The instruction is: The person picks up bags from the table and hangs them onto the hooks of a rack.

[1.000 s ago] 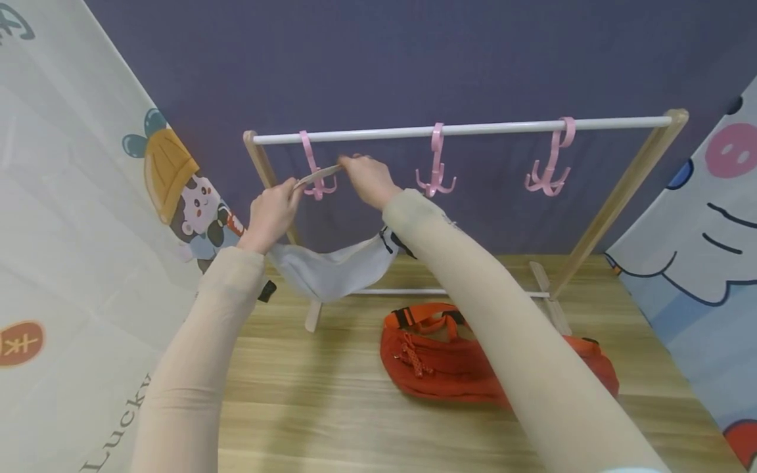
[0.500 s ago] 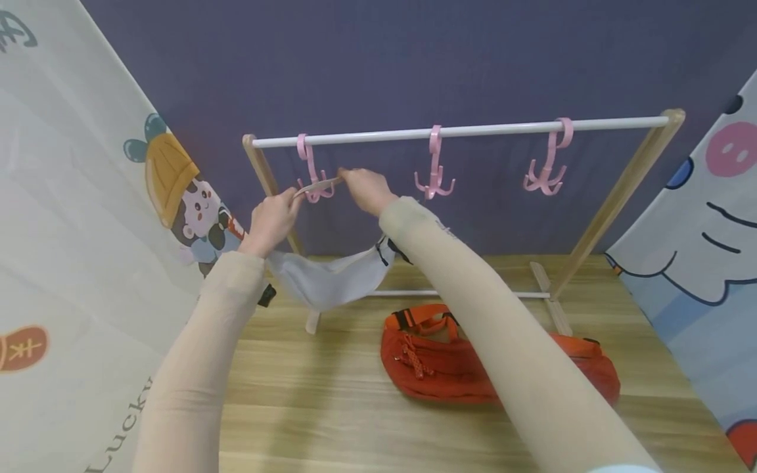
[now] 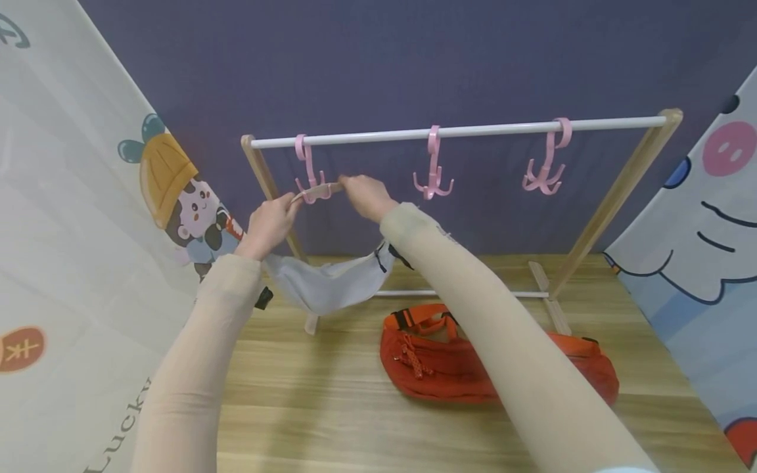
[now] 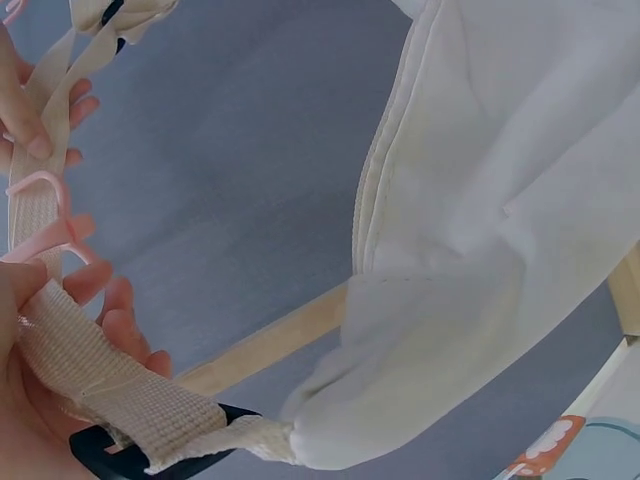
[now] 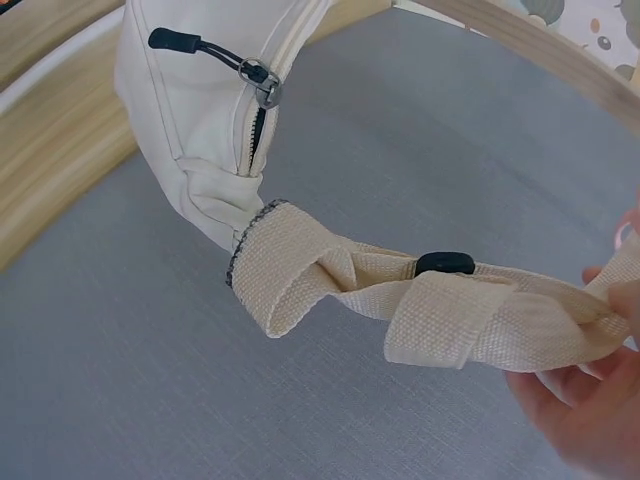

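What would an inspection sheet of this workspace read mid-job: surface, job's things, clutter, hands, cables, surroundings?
Surface: pale wood-grain surface, carrying a wooden-post rack with a white rail.
Job's things: white cloth bag hangs by its cream woven strap; the strap is at the leftmost pink plastic multi-prong hook, but whether it is seated, I cannot tell.
Clutter: red fabric bag lying on the surface, partly hidden by the beige right sleeve.
Hands: left hand and right hand each hold the strap, either side of the hook.
Cables: nothing seen.
Surroundings: blue-grey backdrop behind; cartoon-printed sheets on both sides.
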`<state>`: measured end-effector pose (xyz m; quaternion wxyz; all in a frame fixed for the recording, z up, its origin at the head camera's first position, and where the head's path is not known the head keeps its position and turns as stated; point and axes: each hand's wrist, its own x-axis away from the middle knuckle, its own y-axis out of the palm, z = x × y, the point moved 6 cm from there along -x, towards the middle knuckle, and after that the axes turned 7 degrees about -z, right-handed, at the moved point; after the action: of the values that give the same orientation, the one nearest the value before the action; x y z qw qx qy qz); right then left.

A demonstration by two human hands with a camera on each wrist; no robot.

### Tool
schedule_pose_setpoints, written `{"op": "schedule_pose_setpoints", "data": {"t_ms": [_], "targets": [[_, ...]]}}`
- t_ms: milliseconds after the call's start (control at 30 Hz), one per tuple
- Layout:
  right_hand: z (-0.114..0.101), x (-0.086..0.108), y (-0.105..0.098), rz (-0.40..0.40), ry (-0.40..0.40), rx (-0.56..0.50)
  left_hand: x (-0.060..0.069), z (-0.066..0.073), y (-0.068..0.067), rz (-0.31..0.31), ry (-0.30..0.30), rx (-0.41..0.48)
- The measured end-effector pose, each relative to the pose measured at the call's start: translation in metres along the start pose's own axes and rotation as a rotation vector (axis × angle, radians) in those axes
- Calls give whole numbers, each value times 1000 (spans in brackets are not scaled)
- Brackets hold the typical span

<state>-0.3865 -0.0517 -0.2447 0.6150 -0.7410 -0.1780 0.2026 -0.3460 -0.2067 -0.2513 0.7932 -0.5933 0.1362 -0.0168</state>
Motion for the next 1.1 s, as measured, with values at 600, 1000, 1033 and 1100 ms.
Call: {"op": "schedule_pose_setpoints", "data": {"t_ms": [600,1000,1033,1100], "targets": [[-1,7,15,2,-4,-137,2,-8,11,-37,-8,126],[-4,16,33,54,-35,-148,3,-10,23,-7,-47,162],[-4,17,34,54,-36,-150,3,-10,23,3,-49,163],[-3,19,35,51,-37,-153,4,-11,24,27,-55,175]]}}
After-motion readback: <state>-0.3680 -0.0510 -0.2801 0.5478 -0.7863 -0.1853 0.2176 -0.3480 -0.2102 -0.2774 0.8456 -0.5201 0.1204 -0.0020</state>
